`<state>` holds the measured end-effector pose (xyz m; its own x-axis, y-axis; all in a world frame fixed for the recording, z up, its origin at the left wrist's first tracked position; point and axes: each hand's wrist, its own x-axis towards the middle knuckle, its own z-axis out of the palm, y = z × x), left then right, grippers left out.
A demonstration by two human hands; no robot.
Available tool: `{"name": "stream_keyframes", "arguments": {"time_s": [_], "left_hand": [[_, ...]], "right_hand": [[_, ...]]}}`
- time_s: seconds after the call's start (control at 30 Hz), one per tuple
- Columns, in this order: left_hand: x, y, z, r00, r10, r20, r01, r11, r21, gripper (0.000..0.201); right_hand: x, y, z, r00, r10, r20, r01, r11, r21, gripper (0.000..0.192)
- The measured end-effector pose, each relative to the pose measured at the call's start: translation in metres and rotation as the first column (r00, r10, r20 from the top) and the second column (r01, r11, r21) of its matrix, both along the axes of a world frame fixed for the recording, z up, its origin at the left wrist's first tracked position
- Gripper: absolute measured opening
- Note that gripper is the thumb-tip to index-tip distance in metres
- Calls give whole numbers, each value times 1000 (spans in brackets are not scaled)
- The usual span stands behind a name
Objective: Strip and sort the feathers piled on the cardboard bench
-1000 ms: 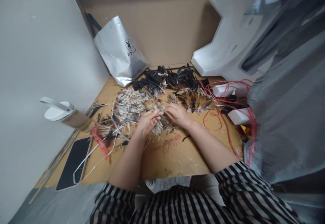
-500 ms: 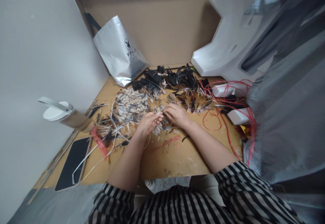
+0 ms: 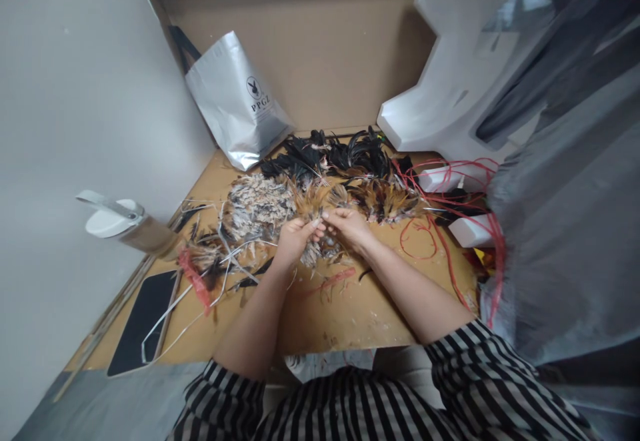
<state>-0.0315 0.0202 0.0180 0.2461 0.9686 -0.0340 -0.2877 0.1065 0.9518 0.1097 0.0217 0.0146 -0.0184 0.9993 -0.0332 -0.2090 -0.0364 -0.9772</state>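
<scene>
My left hand and my right hand meet over the middle of the table, fingertips pinched close together. Between them, golden-brown feathers fan upward, their lower ends pinched in the left fingers. The right fingertips are closed at the base of the same bunch; whatever fine piece they grip is too small to make out. Beside my left hand spreads a heap of grey and white feathers. Behind both hands lie black feathers, and right of them a row of brown feathers.
A silver bag leans at the back left. At left stand a lidded bottle and a dark tablet or phone, crossed by white strips. Red cords tangle at right near a white power strip. Grey cloth hangs beside the table.
The fingers of both hands have shifted slightly around the feather bunch, and its brown tips now stand out more fully above them. My right hand has turned a little and lowered.
</scene>
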Motion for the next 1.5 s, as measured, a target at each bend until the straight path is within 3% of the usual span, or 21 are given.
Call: {"name": "stream_keyframes", "arguments": {"time_s": [0.2, 0.33, 0.57, 0.7, 0.87, 1.1, 1.3, 1.4, 1.5], "left_hand": [[0, 0, -3, 996, -51, 79, 61, 989, -133, 20], [-2, 0, -4, 989, -104, 107, 126, 967, -220, 22], [0, -3, -1, 982, -181, 51, 187, 959, -213, 23], [0, -2, -2, 993, -122, 4, 121, 979, -165, 24], [-5, 3, -2, 997, 65, 39, -58, 986, -157, 26], [-6, 4, 1, 997, 70, -36, -74, 991, -110, 27], [-2, 1, 2, 978, -11, -207, -2, 998, -63, 26], [-1, -1, 2, 964, -20, -264, 16, 1000, -18, 24], [0, -1, 2, 957, -25, -289, 32, 999, 22, 23]], "right_hand": [[-4, -4, 5, 993, -46, -111, 50, 998, 28, 30], [-4, -5, 7, 995, -68, -66, 72, 996, 56, 29], [-4, -5, 6, 994, -83, 76, 74, 991, 113, 25], [-1, -4, 4, 998, -1, -61, 5, 998, 60, 22], [13, -2, 10, 960, 148, -236, -144, 989, 35, 27], [25, -2, 13, 967, 253, 18, -254, 964, 79, 26], [24, -7, 20, 927, 184, 328, -249, 954, 166, 26], [23, -7, 20, 916, 167, 365, -245, 953, 179, 18], [19, -6, 16, 936, 184, 300, -243, 955, 172, 13]]}}
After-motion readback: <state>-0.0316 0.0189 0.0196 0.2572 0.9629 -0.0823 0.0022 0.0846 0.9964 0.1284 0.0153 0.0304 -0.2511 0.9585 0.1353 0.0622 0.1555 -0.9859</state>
